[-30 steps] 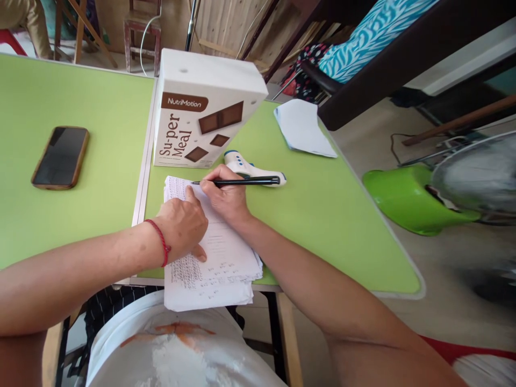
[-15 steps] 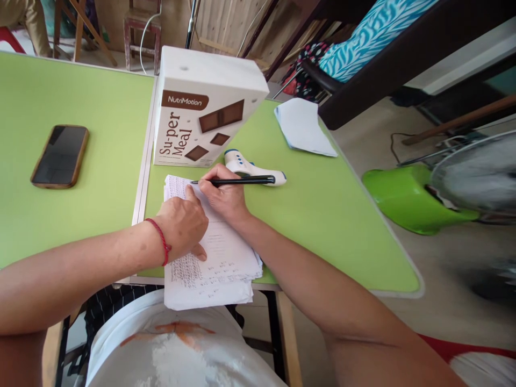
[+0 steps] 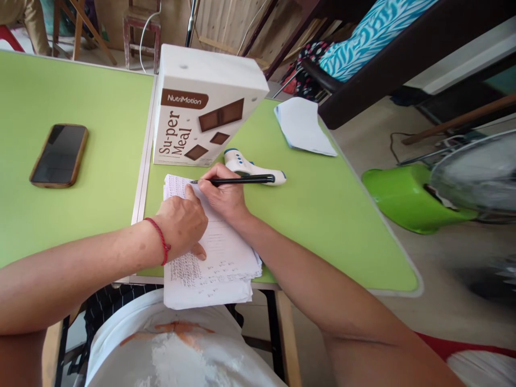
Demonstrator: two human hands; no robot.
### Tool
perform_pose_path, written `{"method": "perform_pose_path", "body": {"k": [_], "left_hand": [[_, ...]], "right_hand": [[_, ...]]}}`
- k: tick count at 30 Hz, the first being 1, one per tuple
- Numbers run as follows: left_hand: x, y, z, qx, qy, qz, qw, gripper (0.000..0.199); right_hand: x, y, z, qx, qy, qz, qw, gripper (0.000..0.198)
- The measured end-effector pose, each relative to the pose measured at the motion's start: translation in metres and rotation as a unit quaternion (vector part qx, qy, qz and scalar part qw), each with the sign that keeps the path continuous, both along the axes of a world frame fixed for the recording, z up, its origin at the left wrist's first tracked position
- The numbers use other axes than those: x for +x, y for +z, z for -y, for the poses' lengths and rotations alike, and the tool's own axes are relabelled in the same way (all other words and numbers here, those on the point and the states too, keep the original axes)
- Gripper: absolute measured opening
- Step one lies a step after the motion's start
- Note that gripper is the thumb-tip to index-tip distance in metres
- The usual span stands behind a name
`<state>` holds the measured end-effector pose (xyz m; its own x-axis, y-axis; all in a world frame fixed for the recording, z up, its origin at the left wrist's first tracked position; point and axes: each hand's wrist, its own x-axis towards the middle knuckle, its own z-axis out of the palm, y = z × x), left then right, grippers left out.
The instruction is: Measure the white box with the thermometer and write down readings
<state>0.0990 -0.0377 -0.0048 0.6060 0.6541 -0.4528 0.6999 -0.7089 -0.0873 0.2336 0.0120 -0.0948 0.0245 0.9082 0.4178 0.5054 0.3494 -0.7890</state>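
A stack of papers [image 3: 226, 255] covered in small handwriting lies at the table's front edge, its lower end hanging over. My right hand [image 3: 226, 196] is closed round a black pen [image 3: 250, 179], whose tip touches the upper part of the top sheet. Across the left side of the sheets rests my left hand [image 3: 183, 223], palm down, index finger stretched towards the pen tip and thumb spread. Its other fingers are partly hidden. Just beyond my right hand lies a white and blue handheld thermometer [image 3: 262, 174], partly covered by the hand and pen.
A white NutriMotion box [image 3: 209, 107] stands behind the papers. A phone [image 3: 59, 156] lies on the left of the green table [image 3: 322, 215]. More folded papers [image 3: 304, 126] are at the far right edge. On the floor to the right are a green stool [image 3: 415, 199] and a fan [image 3: 479, 166].
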Motion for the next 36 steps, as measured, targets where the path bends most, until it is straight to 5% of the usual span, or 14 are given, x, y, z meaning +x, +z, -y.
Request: {"method": "perform_pose_path", "body": {"k": [26, 36], "left_hand": [[0.0000, 0.0027, 0.0007, 0.002, 0.000, 0.000, 1.000, 0.104], [-0.0007, -0.0009, 0.0009, 0.010, -0.004, -0.004, 1.000, 0.107]], "right_hand": [[0.0000, 0.0008, 0.0002, -0.012, -0.012, -0.010, 1.000, 0.017], [0.0041, -0.0082, -0.0023, 0.048, 0.005, -0.022, 0.999, 0.015]]}}
